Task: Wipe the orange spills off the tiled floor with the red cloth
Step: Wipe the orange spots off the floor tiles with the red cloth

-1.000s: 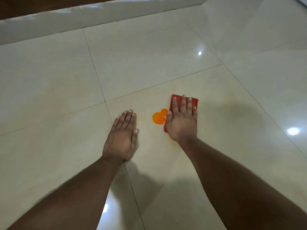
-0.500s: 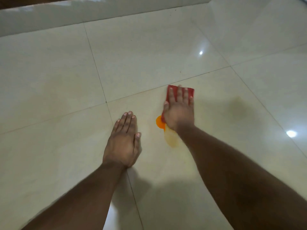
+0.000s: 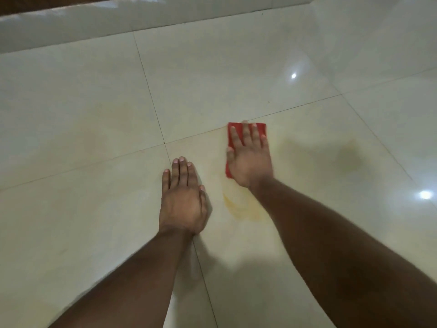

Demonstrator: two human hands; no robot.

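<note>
The folded red cloth (image 3: 259,128) lies flat on the cream tiled floor (image 3: 94,114), near a grout line. My right hand (image 3: 250,157) presses down on it with fingers spread, covering most of it. No bright orange blob shows; only a pale yellow-orange smear (image 3: 241,208) lies on the tile just behind the cloth, between my two forearms. My left hand (image 3: 183,200) rests flat on the floor to the left of the smear, palm down, holding nothing.
A raised pale ledge (image 3: 118,20) runs along the far edge of the floor, with dark wood behind it. A faint dull patch (image 3: 347,157) marks the tile to the right. Bright light reflections (image 3: 425,194) sit on the glossy tiles.
My right hand pushed the cloth leftwards and away over the orange blob. The blob is gone from view, leaving a pale smear. My left hand stayed flat on the floor.
</note>
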